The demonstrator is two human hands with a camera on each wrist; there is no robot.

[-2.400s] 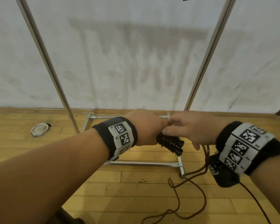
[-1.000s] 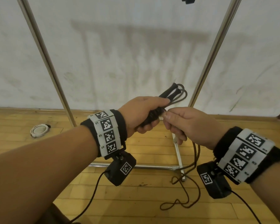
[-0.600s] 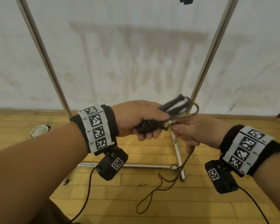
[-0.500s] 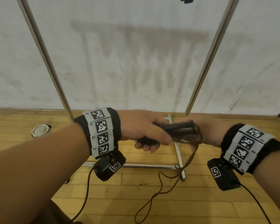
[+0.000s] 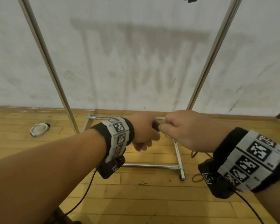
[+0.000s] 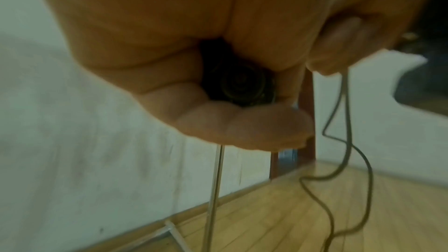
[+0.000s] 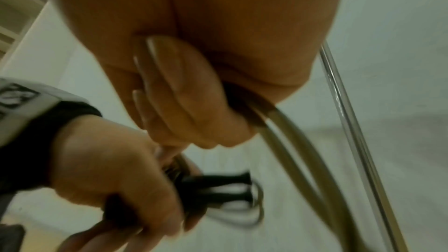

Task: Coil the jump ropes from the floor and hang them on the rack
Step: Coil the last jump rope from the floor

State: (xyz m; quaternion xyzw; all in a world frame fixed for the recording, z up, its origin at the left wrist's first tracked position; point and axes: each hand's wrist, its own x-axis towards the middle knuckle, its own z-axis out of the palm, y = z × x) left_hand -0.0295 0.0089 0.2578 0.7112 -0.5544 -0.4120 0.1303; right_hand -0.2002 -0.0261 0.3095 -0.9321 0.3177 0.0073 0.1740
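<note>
Mid-frame, left hand [image 5: 144, 131] holds the black handles [image 7: 213, 189] bunched as an anchor for winding. Right hand [image 5: 186, 130] pinches the rope [image 7: 290, 150] w/ fingers curled, feeding slack (rest trails to the floor [image 5: 136, 199], lower right). Rack [image 5: 212, 50] stands behind.

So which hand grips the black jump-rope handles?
The left hand grips the black jump-rope handles; the right hand holds only the thin brown cord.

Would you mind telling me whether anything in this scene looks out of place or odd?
One thing: a white round object lies alone on the wooden floor, left of the rack. What it is cannot be told. Otherwise nothing stands out; the wall is only scuffed.
</note>
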